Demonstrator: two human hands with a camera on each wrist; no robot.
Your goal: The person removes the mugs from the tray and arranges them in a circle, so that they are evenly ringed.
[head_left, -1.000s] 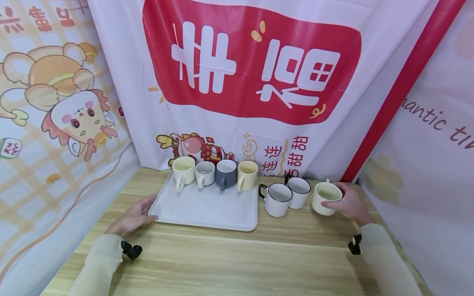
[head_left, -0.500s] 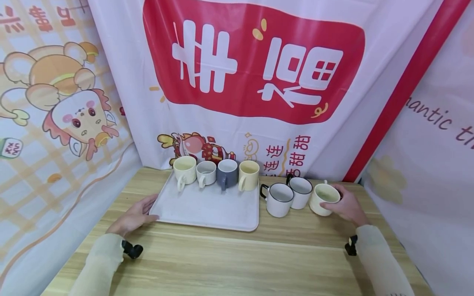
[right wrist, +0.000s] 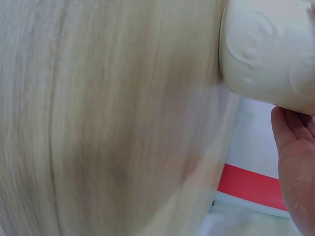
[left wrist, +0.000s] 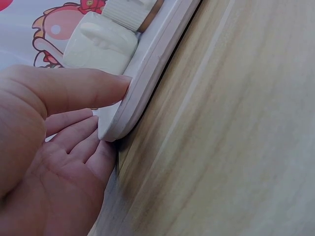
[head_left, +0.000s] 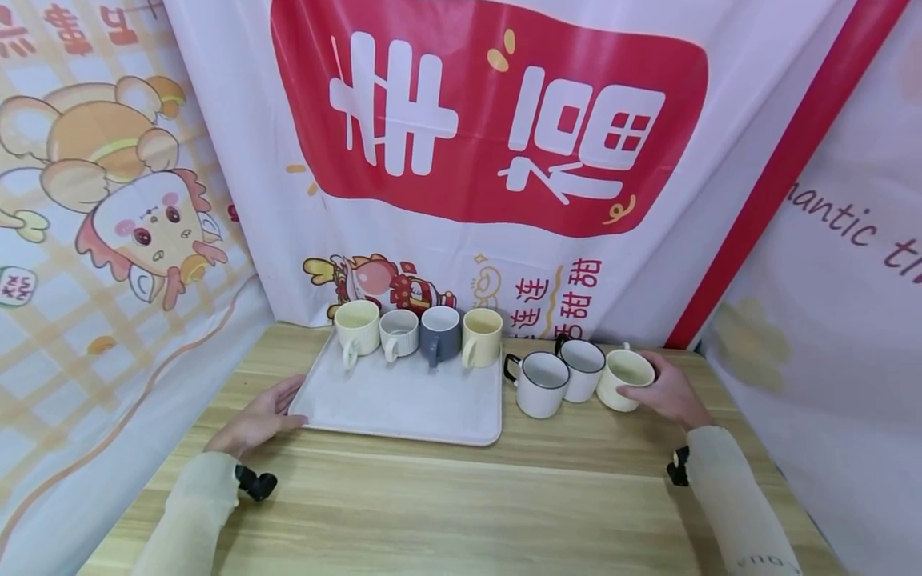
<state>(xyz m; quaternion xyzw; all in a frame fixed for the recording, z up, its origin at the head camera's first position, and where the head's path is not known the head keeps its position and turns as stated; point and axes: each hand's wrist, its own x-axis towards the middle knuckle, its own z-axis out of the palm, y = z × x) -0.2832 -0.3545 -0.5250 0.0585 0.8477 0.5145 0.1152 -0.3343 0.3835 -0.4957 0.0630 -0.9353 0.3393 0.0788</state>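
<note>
Shifted leftward since the earlier frame, the cream cup (head_left: 615, 395) is on the counter (head_left: 446, 512) just beside the white mugs (head_left: 540, 398), gripped round its side by the right hand (head_left: 671, 392), while the left hand (head_left: 258, 416), fingers straight, touches the tray (head_left: 403, 408) at one corner, probably to steady it.

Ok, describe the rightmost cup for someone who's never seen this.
On the wooden table lies a white tray. Right of it, past two white mugs, is the cream cup, the only one of those three without a black rim.
</note>
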